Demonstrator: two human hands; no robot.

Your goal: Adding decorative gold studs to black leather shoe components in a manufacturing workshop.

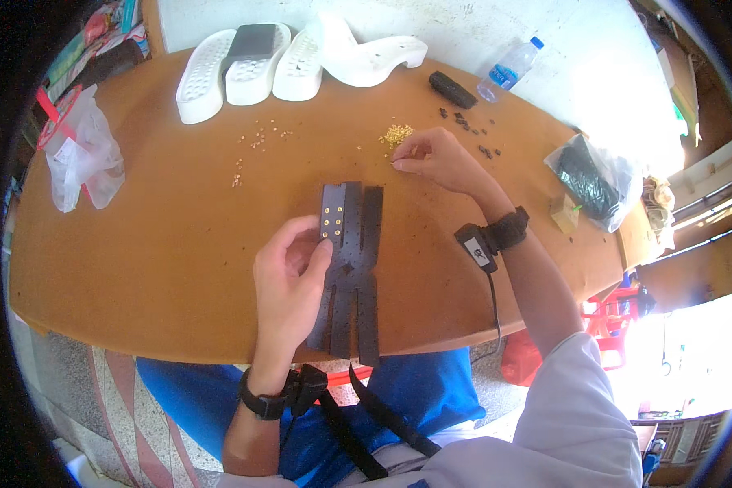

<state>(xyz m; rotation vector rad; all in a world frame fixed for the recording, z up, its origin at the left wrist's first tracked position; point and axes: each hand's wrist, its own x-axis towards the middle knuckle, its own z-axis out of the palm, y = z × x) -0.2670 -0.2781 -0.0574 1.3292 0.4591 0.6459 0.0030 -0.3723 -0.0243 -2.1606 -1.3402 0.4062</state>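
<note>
My left hand grips the left edge of a flat, dark, slotted piece lying lengthwise before me. The piece looks like a shoe upper, cut into strips with small holes. Near its top left, brass-coloured eyelets sit in two short rows, and my left thumb rests just below them. Farther off, my right hand is closed in a pinch beside a small heap of gold-coloured eyelets. A tiny speck shows at its fingertips, too small to name.
White shoe soles line the wall, with a dark grey block on one. A plastic bottle, a black roll and black bits lie back right. Plastic bags flank the table. Copper-coloured bits lie left of centre.
</note>
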